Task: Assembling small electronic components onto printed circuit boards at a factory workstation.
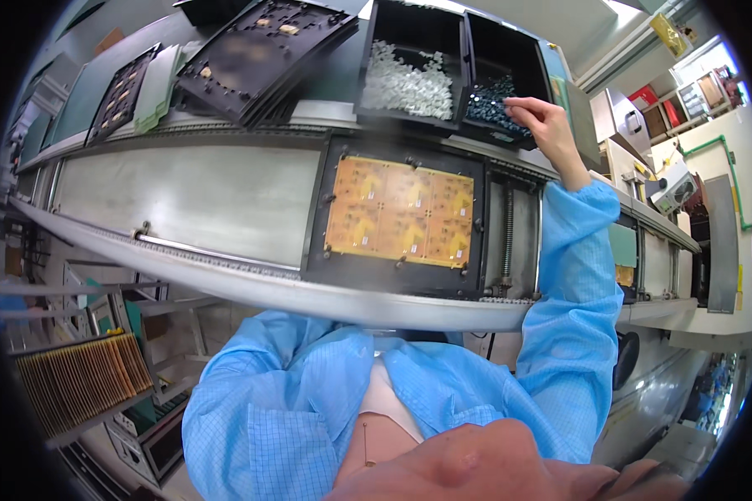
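Right hand at dark parts, beyond and right of the wide amber panel, grip unclear; left hand unseen

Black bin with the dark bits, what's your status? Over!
Right hand over black bin, fingers at dark bits. Left hand out of view. Nothing visibly blocking reach.

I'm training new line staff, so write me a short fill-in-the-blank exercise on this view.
1. The hand at the dark parts is the person's ____ one.
2. The bin left of them holds ____ parts.
3. The orange panel lies on a ____ plate.
4. The sleeve is ____.

Missing words: right; white; black; blue.
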Tool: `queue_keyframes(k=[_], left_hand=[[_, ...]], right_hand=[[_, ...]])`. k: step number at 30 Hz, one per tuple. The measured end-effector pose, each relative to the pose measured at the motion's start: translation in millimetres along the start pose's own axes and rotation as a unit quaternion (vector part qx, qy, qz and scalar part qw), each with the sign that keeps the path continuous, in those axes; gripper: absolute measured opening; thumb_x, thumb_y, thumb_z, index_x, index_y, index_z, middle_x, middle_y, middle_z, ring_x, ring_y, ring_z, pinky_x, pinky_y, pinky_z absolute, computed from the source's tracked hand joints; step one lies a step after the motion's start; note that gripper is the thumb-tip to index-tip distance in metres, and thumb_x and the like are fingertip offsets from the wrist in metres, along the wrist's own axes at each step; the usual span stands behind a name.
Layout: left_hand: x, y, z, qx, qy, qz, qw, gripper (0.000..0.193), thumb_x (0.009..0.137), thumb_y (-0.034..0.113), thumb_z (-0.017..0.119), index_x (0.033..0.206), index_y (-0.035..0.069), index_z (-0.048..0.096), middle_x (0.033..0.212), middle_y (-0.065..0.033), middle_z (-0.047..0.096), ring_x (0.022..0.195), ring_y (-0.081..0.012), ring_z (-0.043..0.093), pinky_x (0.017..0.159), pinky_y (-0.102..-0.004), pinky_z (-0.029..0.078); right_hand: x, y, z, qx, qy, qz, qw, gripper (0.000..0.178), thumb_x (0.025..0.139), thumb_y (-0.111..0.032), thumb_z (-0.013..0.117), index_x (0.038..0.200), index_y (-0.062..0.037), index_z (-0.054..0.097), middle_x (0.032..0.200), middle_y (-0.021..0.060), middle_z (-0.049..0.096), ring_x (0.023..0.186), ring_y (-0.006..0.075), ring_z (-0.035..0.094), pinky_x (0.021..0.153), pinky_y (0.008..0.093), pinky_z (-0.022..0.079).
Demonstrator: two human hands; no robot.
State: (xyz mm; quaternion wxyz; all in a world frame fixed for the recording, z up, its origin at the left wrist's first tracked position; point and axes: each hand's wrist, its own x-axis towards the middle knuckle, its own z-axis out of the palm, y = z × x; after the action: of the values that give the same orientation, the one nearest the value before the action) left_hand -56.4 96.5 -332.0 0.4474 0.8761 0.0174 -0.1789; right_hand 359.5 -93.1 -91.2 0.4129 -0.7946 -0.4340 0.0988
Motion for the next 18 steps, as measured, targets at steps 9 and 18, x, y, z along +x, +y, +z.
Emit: queue_keyframes(k=[9, 18], left_hand=[[-136.9, 68.6, -55.9, 0.134, 0.004, 0.009, 0.991, 0.023, 0.088, 0.022, 0.061, 0.102, 0.005, 0.067, 0.095, -0.0189, 0.066, 0.095, -0.0361, 0.064, 0.084, -0.0468, 0.05], [83.6, 182.1, -235.2, 0.319, 0.411, 0.244, 0.819, 0.014, 0.09, 0.018, 0.059, 0.088, 0.005, 0.062, 0.084, -0.014, 0.059, 0.078, -0.0358, 0.061, 0.067, -0.0442, 0.05]], right_hand=[[-119.6, 9.1, 49.3, 0.303, 0.048, 0.104, 0.946, 0.023, 0.096, -0.013, 0.06, 0.115, -0.0008, 0.063, 0.1, 0.0072, 0.068, 0.087, 0.0113, 0.062, 0.081, 0.0251, 0.05], [-140.0, 24.1, 93.3, 0.53, 0.058, 0.187, 0.825, 0.026, 0.094, -0.012, 0.064, 0.118, -0.0008, 0.062, 0.101, 0.0068, 0.067, 0.085, 0.0094, 0.06, 0.081, 0.0236, 0.048]])
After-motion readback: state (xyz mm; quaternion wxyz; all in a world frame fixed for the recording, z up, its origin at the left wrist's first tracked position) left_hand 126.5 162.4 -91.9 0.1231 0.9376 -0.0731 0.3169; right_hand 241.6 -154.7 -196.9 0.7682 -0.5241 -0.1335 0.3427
